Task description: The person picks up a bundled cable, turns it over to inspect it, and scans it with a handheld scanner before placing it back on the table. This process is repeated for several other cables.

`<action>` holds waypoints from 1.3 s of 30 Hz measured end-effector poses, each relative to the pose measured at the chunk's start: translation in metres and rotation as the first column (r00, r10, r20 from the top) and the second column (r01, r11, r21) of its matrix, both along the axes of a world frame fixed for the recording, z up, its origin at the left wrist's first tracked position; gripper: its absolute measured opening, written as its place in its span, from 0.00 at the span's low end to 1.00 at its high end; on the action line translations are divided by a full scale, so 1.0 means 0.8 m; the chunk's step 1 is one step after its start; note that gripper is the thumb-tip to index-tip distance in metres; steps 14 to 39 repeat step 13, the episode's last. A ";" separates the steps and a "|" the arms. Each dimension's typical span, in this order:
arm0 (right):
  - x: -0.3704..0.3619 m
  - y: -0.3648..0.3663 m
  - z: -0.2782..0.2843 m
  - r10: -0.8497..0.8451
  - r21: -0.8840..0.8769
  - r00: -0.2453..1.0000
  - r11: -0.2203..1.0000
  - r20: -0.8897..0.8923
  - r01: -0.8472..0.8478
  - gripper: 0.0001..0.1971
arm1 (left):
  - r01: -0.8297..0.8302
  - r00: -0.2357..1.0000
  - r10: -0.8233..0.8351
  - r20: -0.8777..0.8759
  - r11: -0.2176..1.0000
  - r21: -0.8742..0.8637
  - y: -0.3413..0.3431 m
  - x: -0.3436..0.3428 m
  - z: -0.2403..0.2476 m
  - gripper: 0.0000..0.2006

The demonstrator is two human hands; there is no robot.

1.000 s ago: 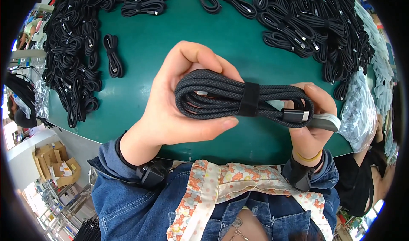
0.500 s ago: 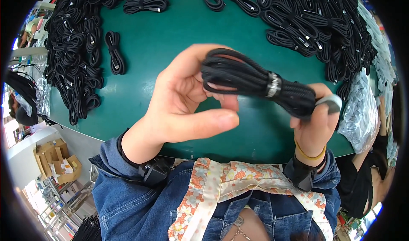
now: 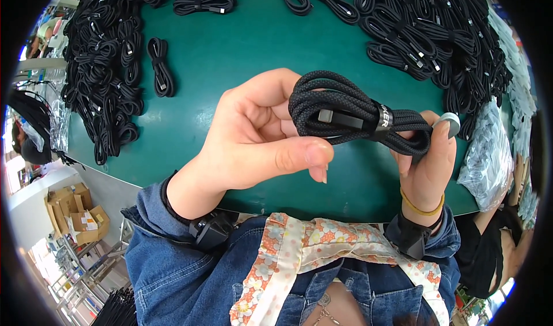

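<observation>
A coiled black braided cable is held up between my hands, bound at its middle by a dark band with light lettering. Its metal-tipped connector lies on the side of the coil turned up towards me. My left hand is around the left end, thumb in front and fingers behind. Closed on the right end is my right hand, its fingers partly hidden behind the loops. A small pale grey cover sits at the tip of the right thumb.
Black coiled cables are heaped on the green table at the left and right. One single coil lies beside the left heap. A clear plastic bag rests at the right edge; cardboard boxes stand lower left.
The coil has turned in my hands, so its connector and the band's lettering now face me. My left thumb has come up against its lower edge.
</observation>
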State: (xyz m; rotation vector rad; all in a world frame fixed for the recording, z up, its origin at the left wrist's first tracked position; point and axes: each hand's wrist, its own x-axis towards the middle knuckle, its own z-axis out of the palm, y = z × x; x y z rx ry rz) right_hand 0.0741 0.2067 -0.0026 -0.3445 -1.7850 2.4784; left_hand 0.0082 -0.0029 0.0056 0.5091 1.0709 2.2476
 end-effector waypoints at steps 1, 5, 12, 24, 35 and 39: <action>-0.001 0.000 0.000 0.002 -0.001 1.000 1.000 0.000 -0.002 0.20 | -0.002 1.000 0.002 0.000 1.000 -0.001 0.000 0.001 0.001 0.12; -0.008 -0.001 -0.002 0.111 -0.066 0.983 0.990 -0.144 -0.122 0.18 | -0.040 0.999 0.040 0.019 0.999 -0.010 -0.003 -0.002 0.001 0.14; -0.010 0.008 0.018 0.424 0.465 0.900 0.780 0.098 -0.418 0.15 | -0.618 0.667 -0.172 -0.725 0.416 -0.667 -0.061 -0.059 0.014 0.20; -0.013 0.009 0.017 0.559 0.512 0.818 0.666 0.137 -0.542 0.15 | -0.623 0.663 -0.171 -0.729 0.413 -0.664 -0.062 -0.059 0.016 0.20; -0.013 0.009 0.017 0.559 0.512 0.818 0.666 0.137 -0.542 0.15 | -0.623 0.663 -0.171 -0.729 0.413 -0.664 -0.062 -0.059 0.016 0.20; -0.013 0.009 0.017 0.559 0.512 0.818 0.666 0.137 -0.542 0.15 | -0.623 0.663 -0.171 -0.729 0.413 -0.664 -0.062 -0.059 0.016 0.20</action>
